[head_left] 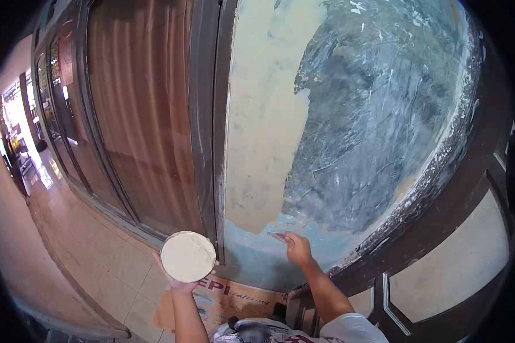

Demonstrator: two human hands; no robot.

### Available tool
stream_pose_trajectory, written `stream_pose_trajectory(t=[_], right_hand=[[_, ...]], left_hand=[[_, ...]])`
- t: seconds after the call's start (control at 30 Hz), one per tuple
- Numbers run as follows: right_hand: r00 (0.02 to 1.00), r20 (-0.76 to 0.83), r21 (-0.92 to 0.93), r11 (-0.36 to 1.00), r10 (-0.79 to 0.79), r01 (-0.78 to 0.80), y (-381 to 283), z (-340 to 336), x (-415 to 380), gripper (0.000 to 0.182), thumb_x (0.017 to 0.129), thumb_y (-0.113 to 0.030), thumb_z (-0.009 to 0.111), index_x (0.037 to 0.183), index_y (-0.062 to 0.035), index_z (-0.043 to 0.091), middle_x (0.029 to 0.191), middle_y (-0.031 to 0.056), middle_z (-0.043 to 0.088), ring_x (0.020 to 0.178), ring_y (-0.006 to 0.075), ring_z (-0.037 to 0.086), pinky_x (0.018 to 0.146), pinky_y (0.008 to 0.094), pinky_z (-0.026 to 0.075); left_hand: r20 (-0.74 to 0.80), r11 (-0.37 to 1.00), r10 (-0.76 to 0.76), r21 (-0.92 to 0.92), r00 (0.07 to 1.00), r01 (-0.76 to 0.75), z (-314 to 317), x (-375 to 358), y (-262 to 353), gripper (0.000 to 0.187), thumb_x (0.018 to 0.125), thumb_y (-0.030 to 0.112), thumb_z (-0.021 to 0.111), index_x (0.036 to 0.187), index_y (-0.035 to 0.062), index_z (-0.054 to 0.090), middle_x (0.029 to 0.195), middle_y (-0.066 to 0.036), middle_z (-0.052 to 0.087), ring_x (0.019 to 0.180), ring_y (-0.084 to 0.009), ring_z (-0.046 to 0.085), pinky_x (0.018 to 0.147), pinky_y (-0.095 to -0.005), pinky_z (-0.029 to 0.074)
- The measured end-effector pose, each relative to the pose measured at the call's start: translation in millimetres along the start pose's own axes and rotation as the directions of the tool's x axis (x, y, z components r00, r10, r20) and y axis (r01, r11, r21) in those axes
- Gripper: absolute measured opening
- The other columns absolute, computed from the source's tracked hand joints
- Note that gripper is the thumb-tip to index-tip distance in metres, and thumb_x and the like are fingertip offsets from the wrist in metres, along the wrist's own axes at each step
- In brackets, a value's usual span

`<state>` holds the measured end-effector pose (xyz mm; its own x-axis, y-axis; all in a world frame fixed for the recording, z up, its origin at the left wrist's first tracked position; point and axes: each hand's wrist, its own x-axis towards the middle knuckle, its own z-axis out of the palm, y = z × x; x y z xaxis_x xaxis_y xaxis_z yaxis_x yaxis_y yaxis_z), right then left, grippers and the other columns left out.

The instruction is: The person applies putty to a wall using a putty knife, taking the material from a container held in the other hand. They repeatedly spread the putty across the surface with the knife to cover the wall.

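My left hand (177, 281) holds up a round container (187, 256) filled with smooth cream-coloured paste, its fingers round the sides and underneath. In my right hand (298, 249) is a thin flat scraper (277, 236), pinched at one end, its other end at the lower part of the wall. The wall (263, 131) bears a cream coat on its left side and bluish-grey patches on its right. A light blue strip runs along its bottom, around the scraper.
Left of the wall stands a dark-framed window (146, 108) with brown curtains. A printed orange banner (229, 303) lies on the tiled floor (111, 266) below my hands. Dark-framed panels (449, 263) are at the right. A walkway stretches away at the far left.
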<state>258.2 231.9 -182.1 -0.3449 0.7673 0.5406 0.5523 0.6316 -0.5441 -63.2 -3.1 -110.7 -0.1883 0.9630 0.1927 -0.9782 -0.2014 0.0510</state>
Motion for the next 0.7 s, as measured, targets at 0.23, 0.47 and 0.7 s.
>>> stream_pose_trajectory(t=[0.23, 0.47, 0.7], right_hand=[[1.0, -0.011, -0.025, 1.0, 0.018, -0.018, 8.7, 51.1, -17.0, 0.018, 0.096, -0.011, 0.064, 0.109, -0.0041, 0.075, 0.106, 0.0201, 0.075, 0.094, 0.0431, 0.071, 0.082, 0.0497, 0.058], [0.994, -0.061, -0.056, 0.994, 0.093, -0.096, 11.0, 61.0, -19.6, 0.019, 0.097, -0.01, 0.063, 0.111, -0.0048, 0.075, 0.107, 0.02, 0.075, 0.095, 0.0424, 0.072, 0.082, 0.0492, 0.058], [0.987, -0.133, -0.188, 0.976, 0.089, -0.113, -12.7, 58.1, -0.8, 0.021, 0.088, -0.003, 0.065, 0.104, -0.0118, 0.075, 0.106, 0.0113, 0.077, 0.095, 0.0362, 0.072, 0.082, 0.0474, 0.058]], left_hand=[[-0.1, 0.996, 0.093, 0.01, 0.991, -0.092, -5.9, -17.7, 9.1, 0.113, 0.079, 0.099, 0.036, 0.158, 0.0178, 0.039, 0.153, -0.03, 0.045, 0.111, -0.0717, 0.054, 0.075, -0.0795, 0.053], [-0.211, 0.982, 0.19, 0.035, 0.959, -0.187, -3.1, -17.8, 9.8, 0.113, 0.079, 0.099, 0.035, 0.156, 0.0162, 0.041, 0.152, -0.028, 0.047, 0.115, -0.0688, 0.054, 0.078, -0.0802, 0.052], [-0.052, 0.998, 0.057, -0.02, 0.997, -0.058, -1.9, -22.3, 9.7, 0.114, 0.08, 0.099, 0.036, 0.158, 0.0164, 0.039, 0.152, -0.029, 0.047, 0.113, -0.0713, 0.054, 0.075, -0.0778, 0.053]])
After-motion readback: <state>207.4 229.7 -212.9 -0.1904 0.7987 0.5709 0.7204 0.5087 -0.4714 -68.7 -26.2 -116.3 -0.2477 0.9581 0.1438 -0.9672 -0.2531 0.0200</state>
